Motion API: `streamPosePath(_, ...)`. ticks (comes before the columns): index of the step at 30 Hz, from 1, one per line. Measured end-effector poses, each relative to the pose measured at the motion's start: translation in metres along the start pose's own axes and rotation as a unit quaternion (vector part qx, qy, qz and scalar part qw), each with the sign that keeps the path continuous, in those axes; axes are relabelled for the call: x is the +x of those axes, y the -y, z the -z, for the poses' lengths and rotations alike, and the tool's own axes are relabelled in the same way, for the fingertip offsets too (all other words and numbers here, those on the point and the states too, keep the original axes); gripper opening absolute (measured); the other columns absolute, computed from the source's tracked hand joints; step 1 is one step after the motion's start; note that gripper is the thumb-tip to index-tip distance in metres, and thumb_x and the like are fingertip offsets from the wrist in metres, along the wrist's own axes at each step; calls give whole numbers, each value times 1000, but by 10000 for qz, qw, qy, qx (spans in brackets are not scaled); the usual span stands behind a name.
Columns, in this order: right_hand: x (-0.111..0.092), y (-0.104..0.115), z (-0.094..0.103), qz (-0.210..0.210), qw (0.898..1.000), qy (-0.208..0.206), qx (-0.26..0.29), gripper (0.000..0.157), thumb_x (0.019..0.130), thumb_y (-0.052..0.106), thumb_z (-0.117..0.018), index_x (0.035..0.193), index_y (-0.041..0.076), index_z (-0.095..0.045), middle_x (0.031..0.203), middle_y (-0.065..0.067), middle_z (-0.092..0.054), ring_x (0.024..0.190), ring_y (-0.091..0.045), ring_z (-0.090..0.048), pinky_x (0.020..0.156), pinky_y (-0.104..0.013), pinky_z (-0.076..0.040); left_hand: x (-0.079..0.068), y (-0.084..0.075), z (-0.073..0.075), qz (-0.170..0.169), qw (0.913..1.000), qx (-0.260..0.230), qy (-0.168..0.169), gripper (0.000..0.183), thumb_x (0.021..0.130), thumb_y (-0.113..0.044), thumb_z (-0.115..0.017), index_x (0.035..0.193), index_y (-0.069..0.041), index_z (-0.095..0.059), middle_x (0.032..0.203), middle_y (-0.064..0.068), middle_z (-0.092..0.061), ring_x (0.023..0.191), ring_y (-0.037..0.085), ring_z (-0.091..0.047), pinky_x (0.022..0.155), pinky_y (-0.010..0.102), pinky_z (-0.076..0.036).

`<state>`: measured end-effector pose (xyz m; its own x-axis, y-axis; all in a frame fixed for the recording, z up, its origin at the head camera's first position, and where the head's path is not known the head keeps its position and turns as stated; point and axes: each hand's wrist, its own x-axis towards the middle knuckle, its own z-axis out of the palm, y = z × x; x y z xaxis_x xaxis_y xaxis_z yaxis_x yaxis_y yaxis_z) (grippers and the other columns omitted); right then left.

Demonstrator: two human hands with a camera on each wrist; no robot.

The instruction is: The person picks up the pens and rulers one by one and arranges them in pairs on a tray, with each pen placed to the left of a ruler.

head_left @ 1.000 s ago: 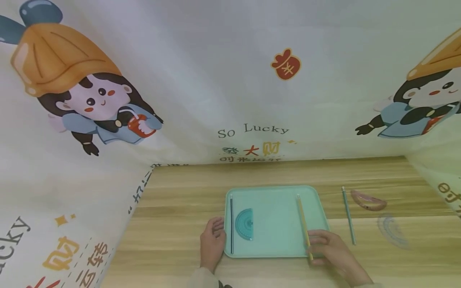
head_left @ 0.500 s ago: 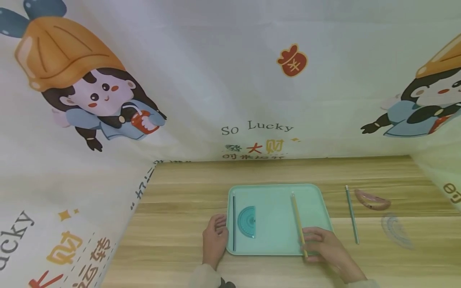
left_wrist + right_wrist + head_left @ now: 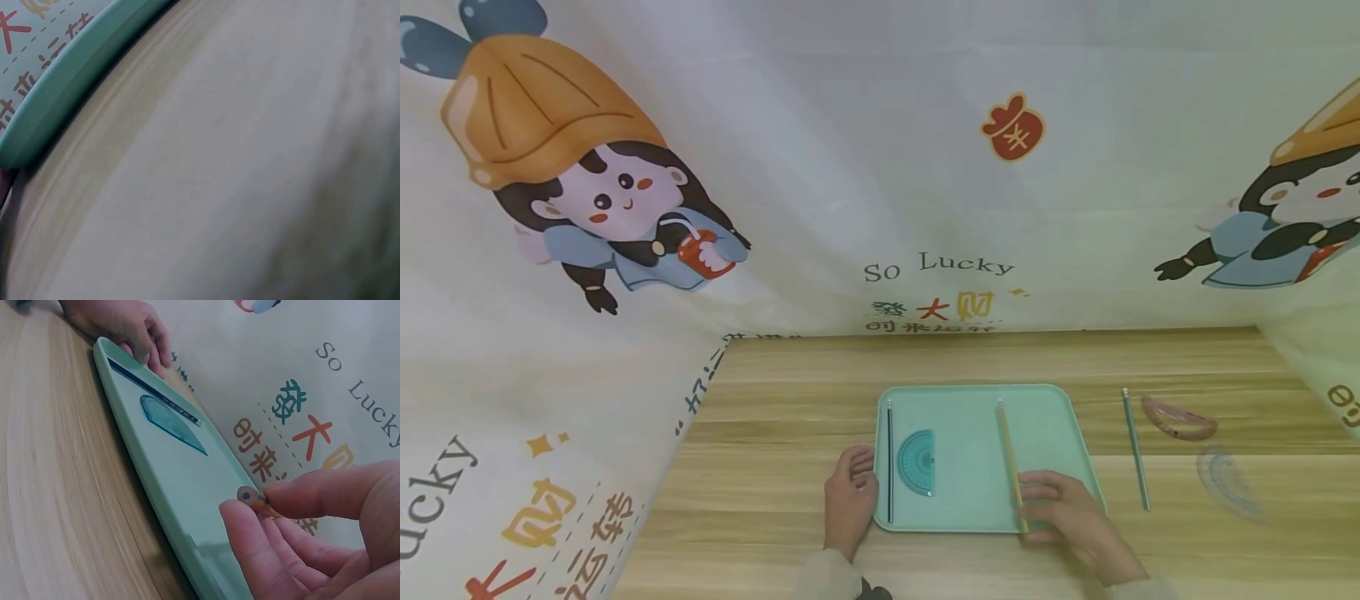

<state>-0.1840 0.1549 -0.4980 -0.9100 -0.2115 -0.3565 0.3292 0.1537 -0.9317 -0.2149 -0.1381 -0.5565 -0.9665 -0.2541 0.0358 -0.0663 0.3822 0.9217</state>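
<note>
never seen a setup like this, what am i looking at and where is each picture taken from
No machine here: just a person working bare-handed. The wide picture comes from a head-worn camera looking forward and down; the close ones from cameras on each wrist. On the wooden table lies a green tray bearing a dark pencil and a blue protractor. To its right are a green pencil, a pink half-round piece and a clear protractor. The left hand touches the tray's edge; the right hand pinches a yellow pencil.

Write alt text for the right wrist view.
A right hand pinches a yellow pencil near its end over a mint tray holding a dark pencil and a teal protractor. A left hand is at the tray's far end; a printed backdrop stands behind.
</note>
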Motion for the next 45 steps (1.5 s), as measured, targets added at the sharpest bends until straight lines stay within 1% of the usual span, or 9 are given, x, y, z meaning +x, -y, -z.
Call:
streamPosePath(4, 2, 0, -6, 12, 10000, 27, 7, 57, 81, 1, -64, 131, -12, -41, 124, -28, -53, 88, -19, -65, 74, -39, -63, 1, 1, 0, 2, 10000, 7, 8, 35, 88, -2, -53, 121, -10, -56, 116, 8, -65, 109, 22, -63, 96, 32, -55)
streamPosePath(11, 5, 4, -17, -29, 9998, -50, 191, 55, 80, 1, -65, 129, -11, -44, 124, -26, -53, 89, -20, -64, 76, -40, -62, 1, 2, -1, 2, 10000, 83, -38, 35, 87, -2, -54, 121, -10, -56, 116, 7, -66, 108, 22, -63, 95, 32, -56)
streamPosePath(19, 11, 5, -30, -49, 9995, -133, 296, 53, 79, -1, -65, 128, -11, -46, 120, -24, -55, 86, -20, -64, 71, -39, -63, 0, 1, -1, -30, 10000, 75, -15, 35, 88, -2, -54, 121, -10, -56, 116, 7, -66, 108, 21, -63, 94, 30, -56)
streamPosePath(31, 17, 8, -44, -89, 9991, -127, 392, 51, 79, -3, -64, 126, -12, -47, 117, -22, -57, 83, -18, -64, 68, -37, -63, -1, 0, 0, -34, 10000, 23, -31, 34, 87, -2, -54, 121, -10, -56, 115, 7, -66, 108, 22, -63, 95, 32, -56)
streamPosePath(38, 20, 11, -52, -112, 9987, -230, 449, 50, 77, -5, -64, 125, -12, -48, 115, -22, -58, 81, -19, -64, 67, -38, -63, -1, 0, 1, -52, 10000, 15, -22, 34, 87, -2, -54, 120, -10, -57, 115, 7, -66, 108, 21, -63, 95, 31, -56)
streamPosePath(45, 25, 9, -59, -145, 9977, -388, 527, 50, 77, -8, -63, 124, -12, -49, 113, -23, -59, 78, -19, -64, 65, -38, -63, 1, 2, -1, -15, 10000, 70, -43, 34, 87, -2, -54, 120, -11, -57, 115, 5, -66, 108, 20, -63, 94, 28, -56)
